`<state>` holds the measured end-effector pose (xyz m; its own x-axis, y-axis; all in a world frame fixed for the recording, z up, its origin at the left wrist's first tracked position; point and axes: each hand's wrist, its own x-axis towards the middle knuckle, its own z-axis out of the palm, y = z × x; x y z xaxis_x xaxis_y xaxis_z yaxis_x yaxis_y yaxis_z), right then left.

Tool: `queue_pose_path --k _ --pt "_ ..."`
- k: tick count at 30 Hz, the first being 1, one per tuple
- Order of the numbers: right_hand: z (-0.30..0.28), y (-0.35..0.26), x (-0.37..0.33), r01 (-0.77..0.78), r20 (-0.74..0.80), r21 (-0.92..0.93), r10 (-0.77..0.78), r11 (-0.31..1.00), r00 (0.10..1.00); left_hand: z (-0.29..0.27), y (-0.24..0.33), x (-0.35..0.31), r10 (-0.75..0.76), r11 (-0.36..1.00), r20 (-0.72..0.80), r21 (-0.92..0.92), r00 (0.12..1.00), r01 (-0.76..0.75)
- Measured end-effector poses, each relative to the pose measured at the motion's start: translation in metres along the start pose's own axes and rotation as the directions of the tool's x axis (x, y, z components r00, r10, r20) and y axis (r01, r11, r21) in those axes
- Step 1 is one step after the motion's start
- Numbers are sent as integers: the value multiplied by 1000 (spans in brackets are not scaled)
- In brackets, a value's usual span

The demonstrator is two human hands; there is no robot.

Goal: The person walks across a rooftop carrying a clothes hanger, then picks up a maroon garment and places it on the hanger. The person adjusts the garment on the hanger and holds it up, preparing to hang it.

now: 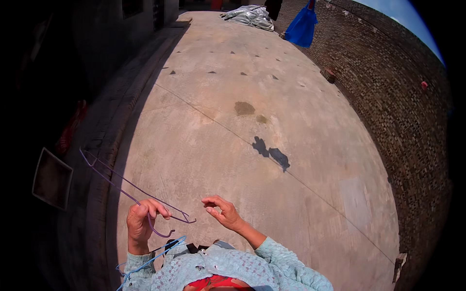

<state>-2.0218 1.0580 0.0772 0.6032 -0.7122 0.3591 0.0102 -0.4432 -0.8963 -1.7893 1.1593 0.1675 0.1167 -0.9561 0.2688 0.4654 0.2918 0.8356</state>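
My left hand (140, 224) grips a purple wire clothes hanger (130, 183) near its hook. The long side of that hanger points out to the left, and the hook curls below my fingers. A light blue hanger (151, 260) hangs about my left forearm, close to the sleeve. Just right of the purple hanger's near end, my right hand (225, 213) is held in the air with curved fingers apart and nothing in them. It does not touch the hanger.
Sunlit concrete (204, 160) stretches ahead, with damp patches and the shadow of a line. A brick wall (383, 72) bounds the right side; a blue cloth item (301, 28) hangs there. A silver-grey tarp (250, 18) lies far off. A framed panel (52, 178) leans in left shade.
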Motion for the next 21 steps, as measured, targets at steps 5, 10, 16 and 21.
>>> queue_pose_path --k 5,10,16,21 --pt "-48 51 58 -86 46 -123 93 989 995 -33 -27 62 8 993 -79 116 997 1" --pt "-84 79 156 -8 49 -188 17 982 999 -84 -54 152 -5 997 -106 82 994 14" --pt "-159 134 206 -388 -100 -271 375 881 922 -128 -81 273 33 999 -76 44 997 -30" --pt "-204 177 184 -721 -269 -64 684 690 678 -152 -94 358 35 998 -48 50 998 -33"
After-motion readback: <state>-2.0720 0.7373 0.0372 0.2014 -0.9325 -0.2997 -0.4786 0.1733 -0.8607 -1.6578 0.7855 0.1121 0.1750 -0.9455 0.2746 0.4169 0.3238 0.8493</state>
